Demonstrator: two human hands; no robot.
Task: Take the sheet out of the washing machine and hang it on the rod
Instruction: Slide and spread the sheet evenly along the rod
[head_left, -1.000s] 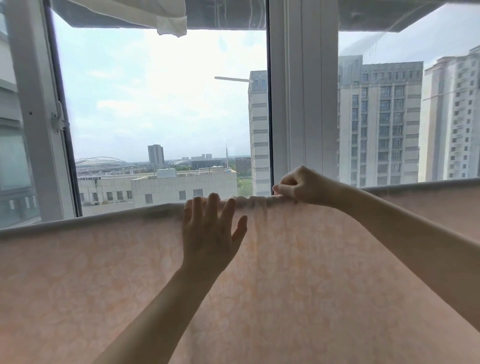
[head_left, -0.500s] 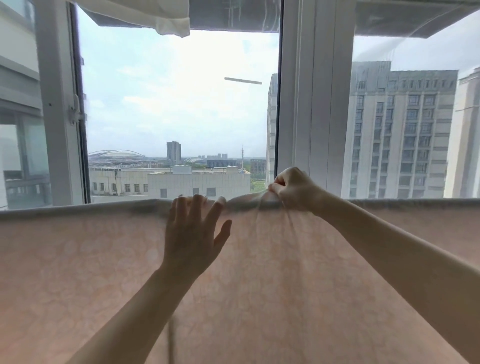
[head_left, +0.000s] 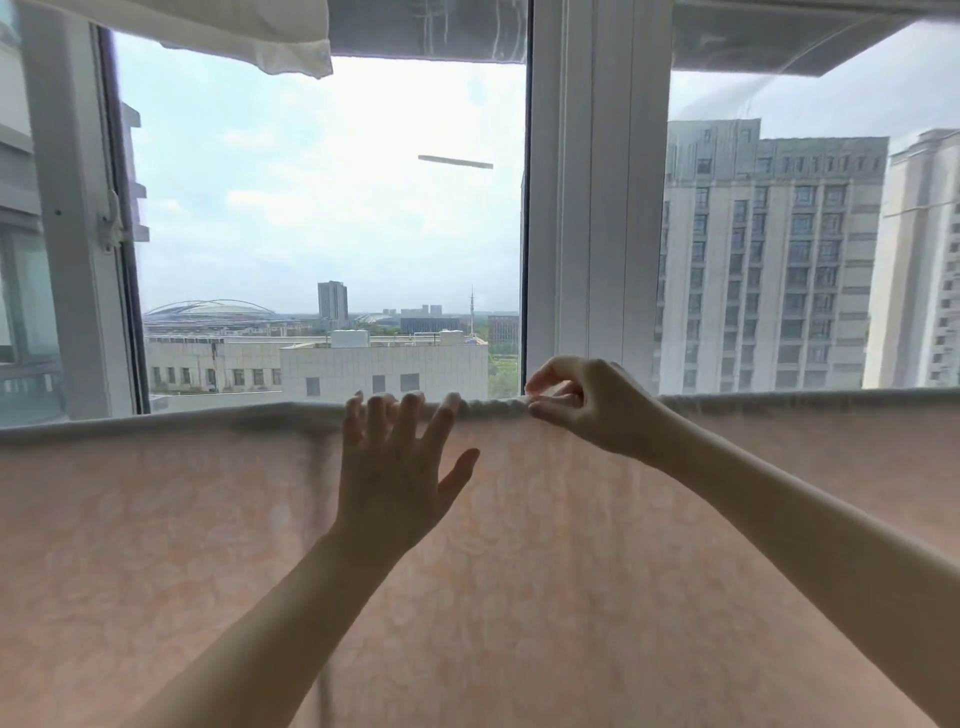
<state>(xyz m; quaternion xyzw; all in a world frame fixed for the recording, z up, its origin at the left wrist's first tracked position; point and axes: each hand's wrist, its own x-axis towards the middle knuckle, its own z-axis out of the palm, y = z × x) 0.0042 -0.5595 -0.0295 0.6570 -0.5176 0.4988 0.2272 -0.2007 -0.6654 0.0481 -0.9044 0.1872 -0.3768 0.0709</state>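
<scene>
A pale pink patterned sheet (head_left: 156, 545) hangs draped over a horizontal rod that runs across the whole view; the rod itself is hidden under the sheet's top fold. My left hand (head_left: 395, 467) lies flat against the sheet with fingers spread, its fingertips at the top fold. My right hand (head_left: 587, 405) is just to its right, thumb and fingers pinching the sheet's top edge on the rod. The washing machine is out of view.
Right behind the rod is a window with a white frame post (head_left: 592, 208) in the middle and an open sash with a handle (head_left: 111, 228) at the left. A white cloth (head_left: 234, 31) hangs overhead at the top left. City buildings lie outside.
My right hand's grip has loosened into a fingertip pinch at the top fold. The left hand stays flat on the sheet. My view has shifted a little.
</scene>
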